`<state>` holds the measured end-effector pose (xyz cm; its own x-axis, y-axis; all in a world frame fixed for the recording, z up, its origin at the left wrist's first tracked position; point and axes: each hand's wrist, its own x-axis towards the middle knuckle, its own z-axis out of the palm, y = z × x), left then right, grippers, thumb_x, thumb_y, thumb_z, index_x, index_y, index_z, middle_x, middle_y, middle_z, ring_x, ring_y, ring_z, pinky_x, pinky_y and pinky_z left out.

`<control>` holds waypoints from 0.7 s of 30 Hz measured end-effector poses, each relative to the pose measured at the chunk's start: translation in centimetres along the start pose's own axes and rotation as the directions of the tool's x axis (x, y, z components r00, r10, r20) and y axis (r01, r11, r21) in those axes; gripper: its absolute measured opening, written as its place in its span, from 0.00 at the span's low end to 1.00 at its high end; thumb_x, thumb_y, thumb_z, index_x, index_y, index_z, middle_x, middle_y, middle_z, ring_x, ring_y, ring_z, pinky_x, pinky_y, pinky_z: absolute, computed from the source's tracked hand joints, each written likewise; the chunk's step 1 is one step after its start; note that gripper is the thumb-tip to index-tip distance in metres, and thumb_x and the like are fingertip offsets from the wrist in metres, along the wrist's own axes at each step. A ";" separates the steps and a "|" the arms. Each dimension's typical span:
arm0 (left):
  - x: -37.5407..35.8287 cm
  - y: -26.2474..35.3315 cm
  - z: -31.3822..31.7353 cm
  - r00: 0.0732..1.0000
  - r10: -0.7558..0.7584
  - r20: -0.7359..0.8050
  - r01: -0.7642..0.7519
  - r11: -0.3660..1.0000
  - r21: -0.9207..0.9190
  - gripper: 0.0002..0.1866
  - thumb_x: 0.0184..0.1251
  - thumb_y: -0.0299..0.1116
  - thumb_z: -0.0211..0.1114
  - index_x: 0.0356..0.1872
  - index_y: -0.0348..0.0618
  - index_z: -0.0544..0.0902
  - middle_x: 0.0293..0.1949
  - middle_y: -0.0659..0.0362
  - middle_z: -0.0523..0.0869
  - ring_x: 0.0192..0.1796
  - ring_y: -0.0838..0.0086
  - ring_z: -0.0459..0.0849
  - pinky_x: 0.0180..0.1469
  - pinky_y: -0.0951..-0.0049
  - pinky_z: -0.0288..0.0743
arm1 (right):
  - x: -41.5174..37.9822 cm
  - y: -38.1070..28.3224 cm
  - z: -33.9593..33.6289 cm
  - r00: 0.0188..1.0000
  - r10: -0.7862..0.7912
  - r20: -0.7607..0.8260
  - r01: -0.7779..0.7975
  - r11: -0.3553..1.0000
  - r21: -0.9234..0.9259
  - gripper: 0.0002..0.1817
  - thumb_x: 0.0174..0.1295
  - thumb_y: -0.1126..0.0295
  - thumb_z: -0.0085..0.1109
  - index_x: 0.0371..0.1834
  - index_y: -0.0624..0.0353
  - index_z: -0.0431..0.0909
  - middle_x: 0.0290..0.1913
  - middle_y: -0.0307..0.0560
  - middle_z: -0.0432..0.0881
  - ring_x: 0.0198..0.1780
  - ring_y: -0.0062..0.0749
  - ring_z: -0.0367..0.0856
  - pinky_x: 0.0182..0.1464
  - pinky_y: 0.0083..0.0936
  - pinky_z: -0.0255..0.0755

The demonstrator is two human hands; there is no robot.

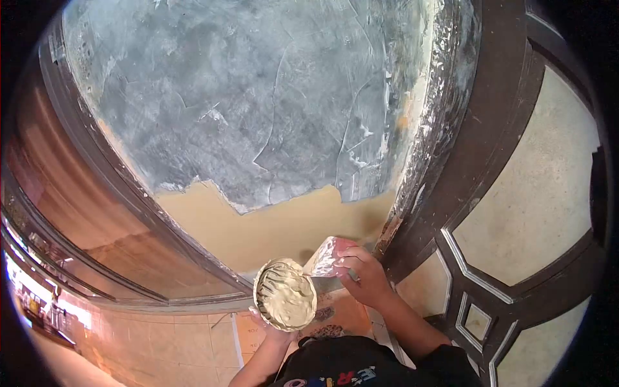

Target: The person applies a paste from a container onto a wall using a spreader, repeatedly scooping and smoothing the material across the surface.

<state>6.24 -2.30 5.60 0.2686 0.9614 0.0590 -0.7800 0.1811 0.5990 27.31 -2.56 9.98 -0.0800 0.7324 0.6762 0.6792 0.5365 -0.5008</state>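
Observation:
My left hand [277, 334] supports a round tub [258, 298] from below, its fingers mostly hidden under it. Thick cream-coloured putty [289, 298] lines the tub, with ridges and drag marks across its surface. Pinched in my right hand [362, 274] is a putty-smeared scraper [322, 259], pinkish near the fingers. Its lower left corner comes right up to the tub's right rim. Both hands are in front of the bottom of a wall panel, where a pale yellow strip [271, 235] lies below a ragged edge of grey coating [225, 109].
A dark frame post [445, 135] spotted with white smears borders the wall on the right, beside a panelled door [541, 174]. At left runs a brown wooden frame [122, 168] with reddish panes. Floor tiles [161, 335] and an orange sheet [248, 332] lie below.

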 end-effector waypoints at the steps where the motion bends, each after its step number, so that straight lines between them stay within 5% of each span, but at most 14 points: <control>1: -0.2 0.3 0.3 1.000 -0.020 0.007 0.020 1.000 -0.004 0.53 0.42 0.78 0.50 0.66 0.52 0.58 0.65 0.55 0.62 0.65 0.57 0.63 0.65 0.52 0.59 | 0.0 -0.2 0.1 1.000 0.001 0.000 -0.001 1.000 -0.004 0.13 0.52 0.73 0.60 0.41 0.56 0.73 0.45 0.48 0.75 0.48 0.45 0.76 0.48 0.35 0.71; 4: -0.2 0.8 1.7 0.999 -0.026 0.042 0.025 1.000 0.010 0.55 0.40 0.79 0.51 0.67 0.51 0.57 0.66 0.55 0.61 0.66 0.58 0.62 0.66 0.53 0.59 | 0.2 -0.9 0.6 0.998 0.050 0.034 -0.049 0.998 -0.029 0.11 0.55 0.68 0.58 0.41 0.56 0.75 0.47 0.47 0.75 0.52 0.44 0.73 0.53 0.36 0.68; 10: -0.5 1.3 2.7 0.988 -0.040 0.152 0.031 0.998 0.063 0.54 0.40 0.78 0.51 0.67 0.53 0.56 0.66 0.56 0.61 0.65 0.60 0.63 0.66 0.55 0.60 | -0.4 -1.5 3.4 0.986 -0.143 -0.086 0.135 0.986 -0.094 0.12 0.50 0.70 0.60 0.39 0.54 0.77 0.46 0.44 0.75 0.49 0.40 0.76 0.49 0.35 0.71; 12: -0.7 1.6 3.1 0.997 -0.071 0.042 0.063 0.985 0.160 0.54 0.41 0.78 0.49 0.67 0.54 0.56 0.66 0.58 0.61 0.65 0.60 0.63 0.65 0.56 0.60 | 0.0 -2.8 3.6 0.960 -0.242 -0.143 0.225 0.967 -0.122 0.13 0.49 0.70 0.62 0.40 0.54 0.77 0.45 0.45 0.75 0.49 0.39 0.76 0.48 0.34 0.72; 21: -0.3 1.6 -0.3 0.994 -0.095 0.056 0.097 0.994 -0.044 0.52 0.43 0.78 0.50 0.66 0.50 0.60 0.62 0.55 0.66 0.63 0.58 0.66 0.63 0.52 0.62 | 1.1 -1.8 2.8 0.971 -0.209 -0.114 0.220 0.971 0.092 0.15 0.46 0.73 0.66 0.38 0.53 0.77 0.46 0.45 0.74 0.48 0.40 0.77 0.47 0.33 0.74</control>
<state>4.73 -2.21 6.34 0.3723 0.9269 0.0463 -0.7742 0.2827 0.5663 23.96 -1.59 10.10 -0.1365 0.5517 0.8228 0.5748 0.7206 -0.3878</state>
